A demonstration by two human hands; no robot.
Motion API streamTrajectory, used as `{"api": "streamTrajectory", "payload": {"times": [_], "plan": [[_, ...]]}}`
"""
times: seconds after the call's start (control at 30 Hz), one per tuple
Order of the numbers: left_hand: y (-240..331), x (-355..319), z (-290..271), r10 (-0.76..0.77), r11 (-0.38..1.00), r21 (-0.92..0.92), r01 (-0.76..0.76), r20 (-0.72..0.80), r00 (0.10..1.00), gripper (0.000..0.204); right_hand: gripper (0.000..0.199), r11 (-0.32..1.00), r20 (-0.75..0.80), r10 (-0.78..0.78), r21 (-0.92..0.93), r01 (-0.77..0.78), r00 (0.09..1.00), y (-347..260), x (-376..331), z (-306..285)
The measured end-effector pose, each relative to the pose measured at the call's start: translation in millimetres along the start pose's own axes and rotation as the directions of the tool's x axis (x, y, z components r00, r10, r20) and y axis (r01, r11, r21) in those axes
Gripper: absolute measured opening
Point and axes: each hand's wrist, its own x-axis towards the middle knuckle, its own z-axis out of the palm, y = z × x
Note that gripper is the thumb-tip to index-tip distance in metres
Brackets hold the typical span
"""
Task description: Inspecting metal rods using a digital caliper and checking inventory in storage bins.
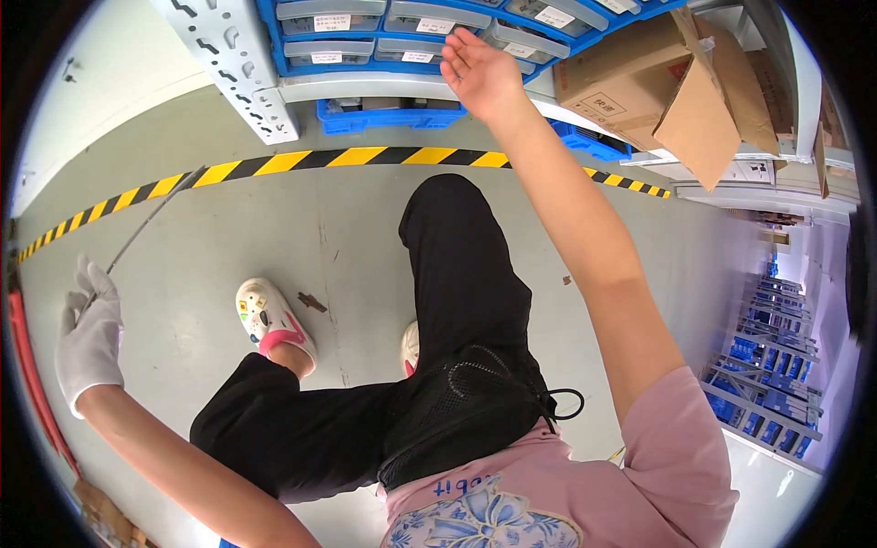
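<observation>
My left hand, in a white glove, is closed around one end of a long thin grey rod. The rod slants up and away over the floor, and its far end looks darker and thicker. My bare right hand is raised to the shelf with its fingers loosely curled and apart, and nothing shows in it. Its fingertips are at the fronts of the small clear-fronted drawers in a blue frame. Whether they touch a drawer, I cannot tell.
A white perforated shelf post stands left of the drawers. Blue trays sit below the shelf edge. An open cardboard box juts out at right. Striped yellow-black tape crosses the floor. Further shelving stands at far right.
</observation>
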Motion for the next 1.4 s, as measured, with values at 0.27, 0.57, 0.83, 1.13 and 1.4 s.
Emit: {"api": "streamTrajectory", "payload": {"times": [0.27, 0.57, 0.83, 1.13, 1.4], "plan": [[6, 3, -3, 0.002, 1.000, -0.010, -0.002, -0.010, 1.000, 0.019, 0.018, 0.966, 0.028, 0.054, 0.250, -0.060, 0.998, -6, -2, 12], [1, -9, -1, 0.028, 0.999, 0.030, -0.027, -0.039, 0.999, 0.016, 0.023, 0.987, -0.110, 0.012, 0.159, 0.006, 0.994, 1, 6, 20], [22, 6, -12, -0.053, 0.998, 0.042, 0.053, 0.013, 0.998, 0.017, 0.026, 0.987, -0.229, -0.002, 0.155, 0.039, 0.973, 3, 8, 32], [13, -1, -6, -0.039, 0.998, 0.038, 0.039, -0.005, 0.999, 0.021, 0.028, 0.997, -0.090, -0.009, 0.073, 0.016, 0.996, 17, -12, 16], [17, 10, -4, -0.070, 0.993, 0.094, 0.069, 0.008, 0.997, 0.021, 0.072, 0.567, 0.267, -0.285, -0.728, 0.386, 0.921, 49, -37, -8]]}}
